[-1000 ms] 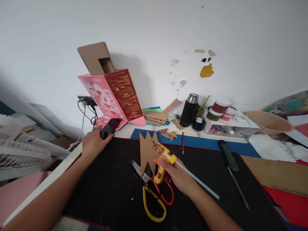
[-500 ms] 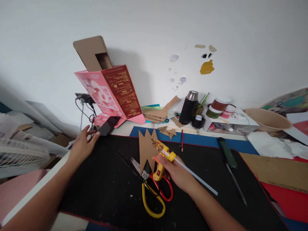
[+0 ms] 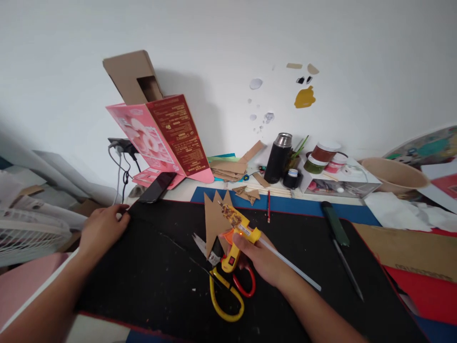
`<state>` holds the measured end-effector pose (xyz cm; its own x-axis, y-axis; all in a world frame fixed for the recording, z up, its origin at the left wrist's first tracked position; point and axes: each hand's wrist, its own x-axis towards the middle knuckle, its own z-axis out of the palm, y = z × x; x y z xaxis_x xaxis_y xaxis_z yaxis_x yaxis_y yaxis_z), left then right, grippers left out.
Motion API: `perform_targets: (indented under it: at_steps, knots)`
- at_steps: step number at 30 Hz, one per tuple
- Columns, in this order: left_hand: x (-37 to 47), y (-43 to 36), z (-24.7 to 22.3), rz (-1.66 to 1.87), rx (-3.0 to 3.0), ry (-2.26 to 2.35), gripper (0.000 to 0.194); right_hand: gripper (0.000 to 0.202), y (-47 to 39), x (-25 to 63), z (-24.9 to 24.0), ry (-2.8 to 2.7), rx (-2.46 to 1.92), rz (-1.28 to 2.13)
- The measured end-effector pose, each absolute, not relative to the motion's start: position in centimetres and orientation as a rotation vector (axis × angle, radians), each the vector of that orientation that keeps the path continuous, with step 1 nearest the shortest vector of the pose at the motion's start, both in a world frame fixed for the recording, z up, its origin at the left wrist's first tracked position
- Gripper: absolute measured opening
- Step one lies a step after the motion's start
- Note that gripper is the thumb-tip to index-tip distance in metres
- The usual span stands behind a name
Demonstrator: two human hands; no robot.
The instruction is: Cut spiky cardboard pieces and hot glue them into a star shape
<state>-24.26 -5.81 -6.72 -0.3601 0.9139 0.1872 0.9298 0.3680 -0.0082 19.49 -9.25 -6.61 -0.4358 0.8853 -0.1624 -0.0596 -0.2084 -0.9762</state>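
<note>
My right hand [image 3: 259, 252] grips a yellow glue gun [image 3: 238, 233] by its handle, nozzle pointing up and left, a long clear glue stick [image 3: 293, 267] running out of its back. Beneath the gun lie a zigzag-cut piece of brown cardboard [image 3: 213, 216] and scissors [image 3: 225, 307] with one yellow and one red handle. At the left edge of the black mat [image 3: 150, 276] is my left hand [image 3: 103, 231], fingers curled down over the edge; whether they hold anything is hidden. A black phone [image 3: 157, 186] lies just beyond it.
A pink and red folded box [image 3: 180, 136] leans at the back left. Behind the mat stand a black bottle [image 3: 278, 159], paint jars [image 3: 324, 155] and cardboard scraps [image 3: 228, 169]. A green cutter [image 3: 334, 224] lies on the right, a white fan [image 3: 30, 236] on the left.
My left hand has moved away from the phone, down and left to the mat's edge. The glue gun in my right hand has tilted slightly. The whole view has shifted a little.
</note>
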Motion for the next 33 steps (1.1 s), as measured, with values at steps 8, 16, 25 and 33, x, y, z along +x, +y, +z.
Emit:
perform_targets:
  at_steps: [8, 16, 25, 33]
  knots:
    - [-19.3, -6.5, -3.7, -0.718, -1.671, -2.034, 0.057, 0.081, -9.5, 19.4, -6.7, -1.323, -1.014, 1.776]
    - [-8.9, -4.7, -3.6, -0.668, -2.438, -2.273, 0.066, 0.079, -8.9, 19.9, -6.9, -1.264, -1.016, 1.679]
    - [-5.1, -1.7, -6.6, -0.915, -2.630, -2.525, 0.100, 0.075, -8.4, 19.9, -7.4, -1.120, -1.051, 1.620]
    - [-4.6, -2.0, -7.3, -1.065, -2.611, -2.513, 0.095, 0.080, -8.2, 19.7, -7.8, -1.063, -1.118, 1.653]
